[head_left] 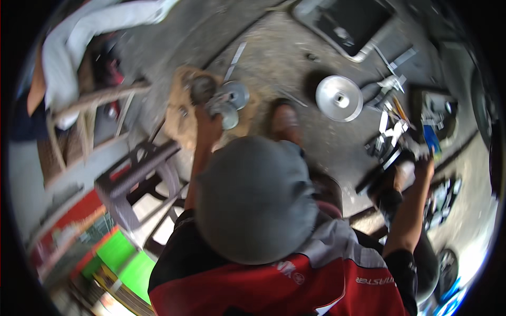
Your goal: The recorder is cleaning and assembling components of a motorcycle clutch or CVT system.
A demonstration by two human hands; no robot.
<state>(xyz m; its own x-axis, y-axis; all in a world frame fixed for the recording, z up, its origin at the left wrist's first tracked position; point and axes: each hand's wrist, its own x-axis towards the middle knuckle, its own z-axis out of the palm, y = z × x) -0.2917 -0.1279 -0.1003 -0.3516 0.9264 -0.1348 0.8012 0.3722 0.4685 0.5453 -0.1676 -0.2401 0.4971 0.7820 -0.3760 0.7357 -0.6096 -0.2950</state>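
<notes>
At the left, my left hand (210, 128) is closed at the near edge of a grey metal part (216, 103) on a brown cardboard sheet (176, 118). Two round metal discs (239, 95) lie against this part, and a darker round piece (201, 88) sits beside it. Far to the right, my right hand (423, 164) reaches down by a blue-handled item (431, 139) at the edge of a tray (449, 129). Motion smears its fingers, so whether it grips anything is unclear.
A large silver metal disc (339, 98) lies on the floor between my hands. Scattered hand tools (392, 124) are near the tray. A dark basin (354, 26) stands at the far right. A brown plastic stool (134, 174) and a wooden bench (100, 100) are at left, beside another person's legs (79, 39).
</notes>
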